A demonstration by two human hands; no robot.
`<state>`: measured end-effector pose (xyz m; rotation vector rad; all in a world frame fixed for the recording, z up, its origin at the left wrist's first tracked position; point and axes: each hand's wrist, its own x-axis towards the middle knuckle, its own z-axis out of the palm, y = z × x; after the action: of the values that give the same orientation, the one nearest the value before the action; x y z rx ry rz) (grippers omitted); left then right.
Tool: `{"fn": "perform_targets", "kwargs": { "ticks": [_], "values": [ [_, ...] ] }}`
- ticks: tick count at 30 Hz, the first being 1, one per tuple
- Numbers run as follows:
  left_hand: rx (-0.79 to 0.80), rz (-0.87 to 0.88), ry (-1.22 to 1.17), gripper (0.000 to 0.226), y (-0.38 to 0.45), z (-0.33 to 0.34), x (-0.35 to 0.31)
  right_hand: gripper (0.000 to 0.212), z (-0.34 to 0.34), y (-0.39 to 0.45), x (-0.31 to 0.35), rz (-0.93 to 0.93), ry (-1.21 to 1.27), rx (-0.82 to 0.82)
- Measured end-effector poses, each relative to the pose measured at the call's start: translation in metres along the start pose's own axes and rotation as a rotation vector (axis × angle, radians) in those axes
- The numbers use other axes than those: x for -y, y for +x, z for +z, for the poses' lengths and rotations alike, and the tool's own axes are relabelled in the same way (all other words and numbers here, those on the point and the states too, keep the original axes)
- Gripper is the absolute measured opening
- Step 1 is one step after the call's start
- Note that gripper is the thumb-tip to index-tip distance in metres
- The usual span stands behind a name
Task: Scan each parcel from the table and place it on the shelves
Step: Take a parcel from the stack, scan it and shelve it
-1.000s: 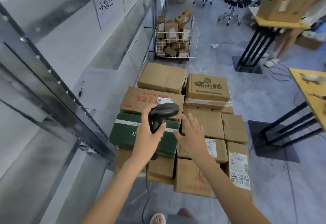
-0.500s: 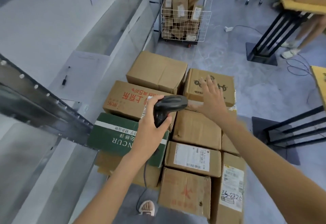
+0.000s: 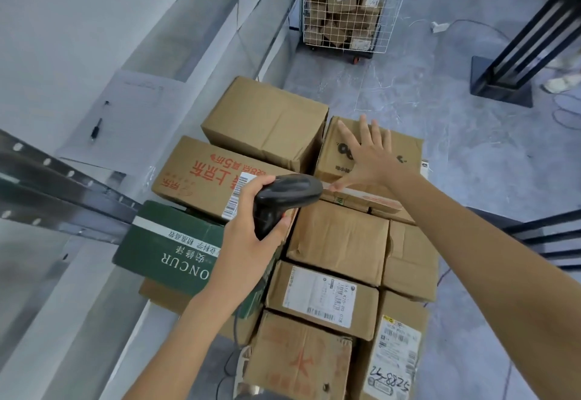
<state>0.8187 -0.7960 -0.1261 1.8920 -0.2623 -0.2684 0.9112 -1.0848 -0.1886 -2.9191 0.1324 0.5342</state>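
Several cardboard parcels are stacked below me. My left hand (image 3: pixel 248 242) grips a black barcode scanner (image 3: pixel 284 198) over the red-printed box (image 3: pixel 201 176), close to that box's barcode label (image 3: pixel 237 195). My right hand (image 3: pixel 372 159) lies flat with spread fingers on top of the brown box with a black logo (image 3: pixel 405 151) at the far right of the stack. A green box (image 3: pixel 166 251) sits at the left, a labelled box (image 3: pixel 320 295) nearer me.
Grey metal shelving (image 3: pixel 63 192) runs along the left, with a sheet of paper and a pen (image 3: pixel 96 129) on it. A white wire cart (image 3: pixel 349 6) full of parcels stands ahead. Black table legs (image 3: pixel 518 50) stand at the right; cables lie on the grey floor.
My right hand has moved away from me across the stack, from beside the scanner onto the far logo box. The scanner hand has stayed over the red-printed box as my view tilted down.
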Motion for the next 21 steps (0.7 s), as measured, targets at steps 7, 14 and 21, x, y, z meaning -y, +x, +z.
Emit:
{"fn": "perform_targets", "kwargs": {
  "ticks": [7, 14, 21],
  "values": [
    [-0.015, -0.027, 0.007, 0.068, -0.004, 0.005, -0.002, 0.137, 0.000, 0.004, -0.004, -0.025, -0.088, -0.038],
    [-0.046, -0.032, -0.023, 0.070, -0.014, -0.002, -0.005, 0.132, -0.017, -0.043, 0.010, 0.019, 0.041, -0.229],
    [-0.171, 0.109, -0.113, 0.074, -0.018, -0.005, -0.007, 0.133, -0.041, -0.121, 0.048, 0.117, 0.350, -0.414]
  ]
}}
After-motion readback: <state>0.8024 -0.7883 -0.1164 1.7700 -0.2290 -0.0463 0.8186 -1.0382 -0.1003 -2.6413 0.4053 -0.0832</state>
